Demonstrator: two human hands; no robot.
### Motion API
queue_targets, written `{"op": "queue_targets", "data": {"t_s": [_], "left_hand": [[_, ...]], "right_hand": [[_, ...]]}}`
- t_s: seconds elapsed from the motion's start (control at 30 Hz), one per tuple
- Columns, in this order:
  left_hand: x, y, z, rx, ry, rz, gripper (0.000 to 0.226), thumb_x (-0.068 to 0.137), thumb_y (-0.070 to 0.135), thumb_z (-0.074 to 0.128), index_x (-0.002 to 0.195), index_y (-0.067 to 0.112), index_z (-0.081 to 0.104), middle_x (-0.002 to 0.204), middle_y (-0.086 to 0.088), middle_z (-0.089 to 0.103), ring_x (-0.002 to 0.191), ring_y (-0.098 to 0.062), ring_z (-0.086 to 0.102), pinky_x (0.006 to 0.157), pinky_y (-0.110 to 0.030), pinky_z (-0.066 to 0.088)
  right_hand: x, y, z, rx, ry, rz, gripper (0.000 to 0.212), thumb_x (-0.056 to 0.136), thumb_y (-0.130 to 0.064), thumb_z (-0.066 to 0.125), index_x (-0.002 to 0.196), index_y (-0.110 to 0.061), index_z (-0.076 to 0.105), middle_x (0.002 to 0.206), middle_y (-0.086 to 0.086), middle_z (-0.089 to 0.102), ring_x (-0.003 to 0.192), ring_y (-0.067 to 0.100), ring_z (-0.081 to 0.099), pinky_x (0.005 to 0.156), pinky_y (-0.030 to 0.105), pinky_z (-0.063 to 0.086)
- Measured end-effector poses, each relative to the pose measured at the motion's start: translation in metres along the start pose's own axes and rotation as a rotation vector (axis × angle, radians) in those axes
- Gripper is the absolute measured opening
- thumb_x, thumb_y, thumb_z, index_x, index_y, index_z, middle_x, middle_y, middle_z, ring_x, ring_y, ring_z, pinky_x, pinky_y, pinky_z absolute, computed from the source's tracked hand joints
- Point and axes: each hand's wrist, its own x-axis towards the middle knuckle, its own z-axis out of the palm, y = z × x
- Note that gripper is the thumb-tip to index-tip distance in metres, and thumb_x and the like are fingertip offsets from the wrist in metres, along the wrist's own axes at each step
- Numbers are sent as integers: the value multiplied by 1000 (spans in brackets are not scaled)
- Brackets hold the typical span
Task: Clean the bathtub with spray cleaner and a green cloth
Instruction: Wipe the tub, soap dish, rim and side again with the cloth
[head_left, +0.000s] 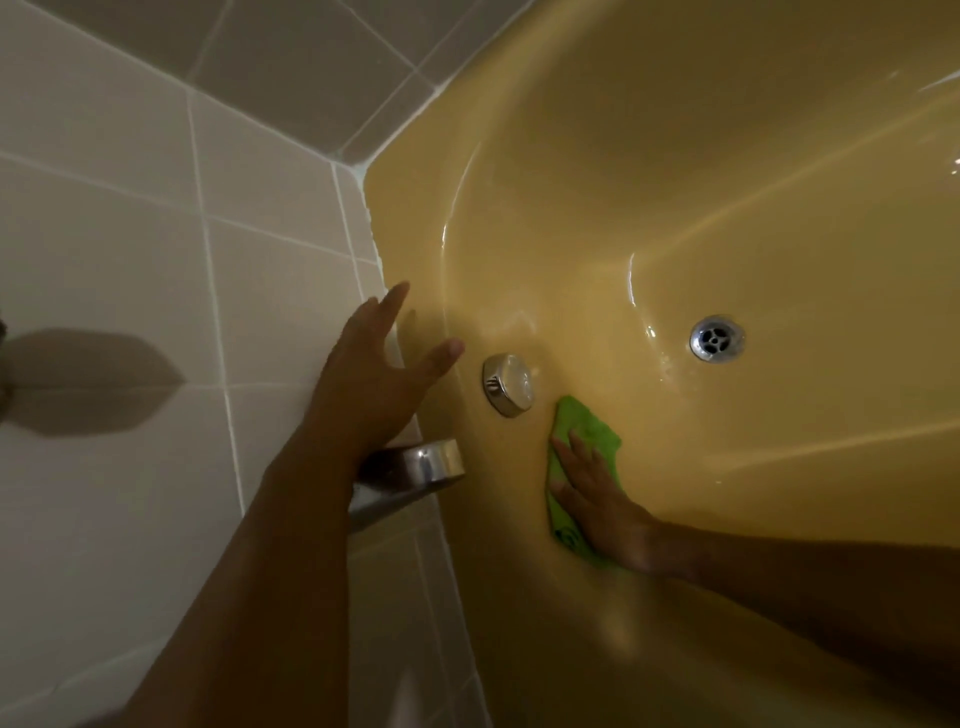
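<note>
- The right hand (597, 499) reaches in from the right edge and lies flat, fingers straight and slightly fanned. It presses the green cloth (589, 431) against the near end wall of the bathtub (727, 182).
- The left hand (363, 384) comes up from the lower left with the fingers straight and spread wide, holding nothing. It is over the bathtub's left edge, where the rim meets the tiled wall (130, 234). Whether the palm touches the rim cannot be told.
- The green cloth is crumpled under the right hand. Its upper corner sticks out past the fingertips and its lower corner shows beside the heel of the palm. It is well apart from the left hand.
- A chrome tap (415, 462) juts out from the tiled wall over the bathtub's left edge. It sits just below the left wrist, between the two arms.
- A round chrome knob (508, 384) sits on the bathtub's end wall, just above the cloth's upper corner and to the right of the left hand's fingertips.
- The drain (717, 338) lies in the bathtub floor, further out and to the right of the knob, apart from the cloth.
- Beyond the drain, the glossy yellow floor and sides run to the top right, with streaks of light on them.
- The bathtub's far left corner meets grey and pale tiles with white grout.
</note>
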Motion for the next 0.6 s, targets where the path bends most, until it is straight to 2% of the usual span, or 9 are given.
{"op": "queue_targets", "data": {"t_s": [0.07,0.13,0.2,0.27,0.33,0.37,0.43,0.5,0.6], "left_hand": [[18,0,10,34,-4,1,92,89,68,58,163,39,12,172,0,10,157,-26,15,123,-49,21],[34,-5,20,85,-73,18,93,93,62,59,164,35,7,173,-1,4,157,-28,15,123,-51,22],[49,-13,28,86,-146,32,95,94,57,62,164,35,3,173,1,-3,158,-29,12,124,-55,24],[66,-20,32,112,-167,66,101,93,54,66,163,37,-4,172,2,-14,159,-29,-1,125,-59,19],[83,-22,37,162,-139,106,108,92,49,70,161,38,-12,170,2,-23,157,-29,-14,126,-60,11],[90,-23,40,181,-117,133,111,92,47,71,161,36,-15,169,1,-27,157,-29,-19,126,-59,8],[102,-24,47,222,-57,180,113,92,47,71,161,33,-16,168,-1,-29,155,-31,-22,126,-56,4],[110,-25,56,274,42,226,115,90,51,72,162,29,-16,169,-4,-25,155,-35,-21,125,-56,3],[122,-24,64,274,170,267,117,87,51,74,163,27,-11,172,-6,-16,157,-35,-14,125,-57,4]], "right_hand": [[15,17,-1,-120,4,-78,66,104,-61,4,161,-29,-4,168,14,-5,155,33,-8,120,68,11],[30,44,2,-158,-46,-155,56,111,-47,7,161,-27,-6,158,31,15,141,61,21,103,74,29],[36,58,8,-183,39,-193,53,112,-41,11,161,-23,0,162,28,7,126,71,39,92,76,38],[39,66,8,-225,40,-234,48,112,-42,13,152,-15,14,168,22,-9,122,71,43,91,75,39],[42,79,4,-277,-67,-190,61,108,-55,8,152,-13,15,166,26,-3,132,68,34,98,77,37],[43,81,0,-239,-135,-85,77,101,-69,1,157,-17,8,166,25,-4,142,62,22,108,75,30],[40,91,-3,-172,-48,104,102,75,-92,-9,161,-36,-8,168,5,-14,156,39,-4,124,61,11],[33,99,-6,-125,-55,255,104,67,-93,-9,158,-42,-12,168,-7,-19,157,28,-11,126,53,6],[12,94,-23,-174,-220,339,123,48,-100,-22,157,-44,-16,165,-12,-24,156,27,-13,126,51,6]]}}
